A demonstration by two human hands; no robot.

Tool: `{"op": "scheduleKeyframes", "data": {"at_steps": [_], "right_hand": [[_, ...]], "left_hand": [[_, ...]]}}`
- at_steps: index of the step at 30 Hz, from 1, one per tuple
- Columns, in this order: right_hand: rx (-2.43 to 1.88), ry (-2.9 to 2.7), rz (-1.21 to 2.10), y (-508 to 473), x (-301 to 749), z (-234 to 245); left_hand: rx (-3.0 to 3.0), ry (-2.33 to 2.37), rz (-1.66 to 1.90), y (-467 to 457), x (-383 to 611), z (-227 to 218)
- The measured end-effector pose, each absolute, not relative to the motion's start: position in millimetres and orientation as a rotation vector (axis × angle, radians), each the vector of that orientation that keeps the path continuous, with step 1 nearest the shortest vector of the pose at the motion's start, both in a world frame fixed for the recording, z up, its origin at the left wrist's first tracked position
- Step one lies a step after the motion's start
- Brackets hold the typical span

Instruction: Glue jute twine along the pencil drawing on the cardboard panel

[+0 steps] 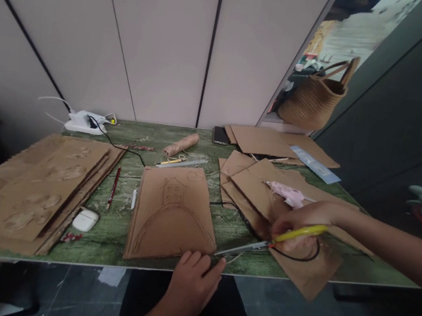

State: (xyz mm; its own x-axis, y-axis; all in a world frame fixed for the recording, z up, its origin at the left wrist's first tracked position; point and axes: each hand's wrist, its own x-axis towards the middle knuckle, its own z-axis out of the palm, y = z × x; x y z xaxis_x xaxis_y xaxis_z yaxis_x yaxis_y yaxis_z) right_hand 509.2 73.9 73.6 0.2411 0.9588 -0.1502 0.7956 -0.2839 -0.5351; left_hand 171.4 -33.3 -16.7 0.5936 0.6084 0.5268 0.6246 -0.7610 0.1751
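Observation:
A stack of cardboard [179, 228] lies before me; its top sheet bears a drawn house above a curved hill. My left hand [194, 278] is closed on the stack's lower right edge, fingers on top. In my right hand [297, 233] are yellow-handled scissors [300, 233], their long metal blades pointing left. The blade tips reach the cardboard's lower right corner, close to my left fingertips. How far the blades are apart I cannot tell. Just beyond my right hand, a pink glue gun [287, 193] rests on loose cardboard pieces [259, 179].
Layered cardboard [30, 188] covers the left side, near a white earbud case [85, 220] and a pencil [114, 188]. Behind are a twine roll [181, 144], phone [220, 135] and power strip [86, 122]. A blue ruler [316, 165] lies back right. A black cable [309, 256] loops by my right hand.

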Motion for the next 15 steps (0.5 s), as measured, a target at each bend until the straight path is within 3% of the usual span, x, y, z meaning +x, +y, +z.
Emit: {"op": "scheduleKeyframes", "data": {"at_steps": [5,15], "right_hand": [[-2.326,-1.812,1.65,76.2,489.0,86.6],[-2.076,-1.768,2.085,64.9,466.8,102.5]], "left_hand": [[-2.753,-1.079,-0.877,-33.4,171.4,-17.3],[-2.694,-1.14,-0.804,-40.5,171.1,-19.8]]}}
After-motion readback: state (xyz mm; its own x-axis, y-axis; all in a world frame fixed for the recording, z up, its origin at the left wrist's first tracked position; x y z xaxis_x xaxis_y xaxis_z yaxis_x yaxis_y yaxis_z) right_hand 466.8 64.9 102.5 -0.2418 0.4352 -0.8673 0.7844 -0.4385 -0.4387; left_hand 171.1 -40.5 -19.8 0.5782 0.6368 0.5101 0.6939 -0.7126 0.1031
